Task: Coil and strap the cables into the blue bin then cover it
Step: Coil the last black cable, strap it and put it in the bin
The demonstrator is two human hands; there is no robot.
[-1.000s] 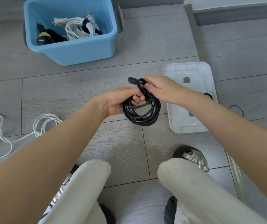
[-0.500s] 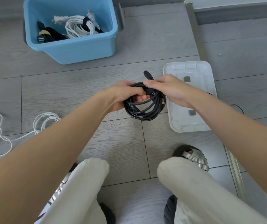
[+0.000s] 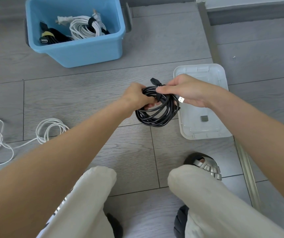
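**Coiled black cable held in both hands above a grey floor**

The left hand [image 3: 137,98] grips the coiled black round cable [image 3: 155,114] from the left, its fingers curled through the loops. The right hand [image 3: 187,91] pinches a black strap [image 3: 158,96] at the top of the coil between thumb and forefinger; a small white tag [image 3: 181,99] shows just below its palm. A black plug end [image 3: 155,81] projects upward from the coil between the two hands. The coil hangs clear of the grey wood-grain plank floor [image 3: 86,93], just left of the white rectangular plastic lid [image 3: 221,79], which lies flat beneath the right hand. The open blue plastic bin [image 3: 89,50] stands well apart, toward the upper left; inside it lie a strapped white cable bundle [image 3: 84,28] and a black cable bundle with a yellow band [image 3: 52,36]. A loose white cable [image 3: 50,129] sprawls on the floor at the far left. Knees in pale trousers [image 3: 206,194] and a silver-strapped sandal [image 3: 206,166] occupy the foreground.
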